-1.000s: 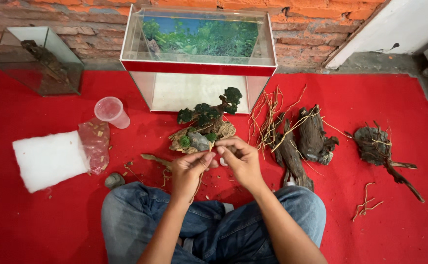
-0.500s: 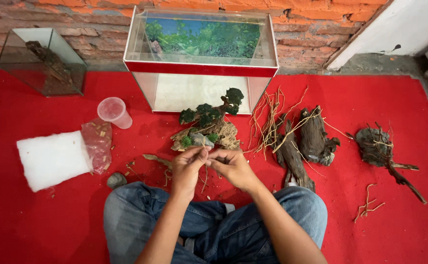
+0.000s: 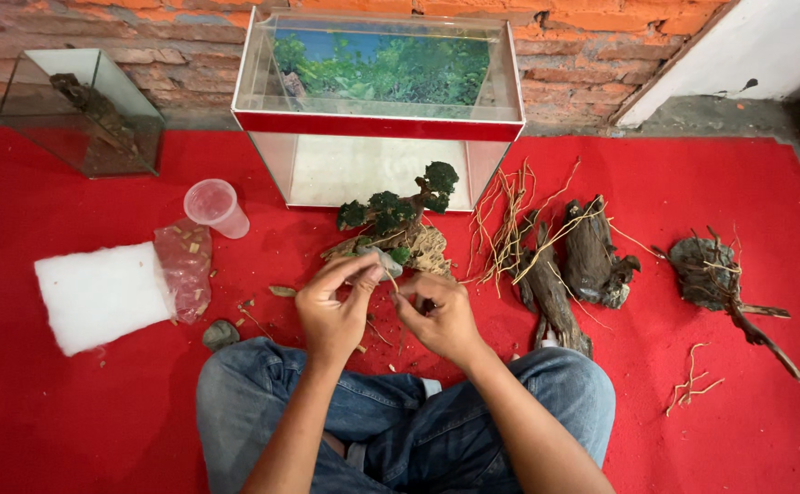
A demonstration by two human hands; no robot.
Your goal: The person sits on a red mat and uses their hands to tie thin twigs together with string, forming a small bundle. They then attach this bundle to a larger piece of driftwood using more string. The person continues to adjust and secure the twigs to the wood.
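A red carpet (image 3: 80, 430) covered the floor up to a bare brick wall (image 3: 171, 27); a white wall (image 3: 766, 37) met it at the right, with a strip of grey concrete at its foot. A glass tank (image 3: 377, 101) with a red band and a green plant backdrop stood against the bricks, and a smaller tank (image 3: 80, 110) holding a piece of wood stood to its left. On the carpet lay a white pad (image 3: 98, 297), a clear bag (image 3: 185, 265) touching its right edge, a plastic cup (image 3: 215, 207) just above the bag, and a small stone (image 3: 220, 334) near the person's knee. To the right lay a bundle of thin roots (image 3: 510, 220), two dark driftwood pieces (image 3: 574, 265), and a further root stump (image 3: 715, 279) well apart.

The person sat cross-legged in jeans. The left hand (image 3: 331, 306) pinched a small grey piece (image 3: 377, 261) between thumb and fingertips, just in front of the little moss tree (image 3: 400, 220) on its rock base. The right hand (image 3: 441, 320) had its fingers drawn together close beside it; what it held, if anything, I could not tell.

Against half a second before, the layout was unchanged; the hands had stayed joined at the tree's base, the left one raised slightly higher.
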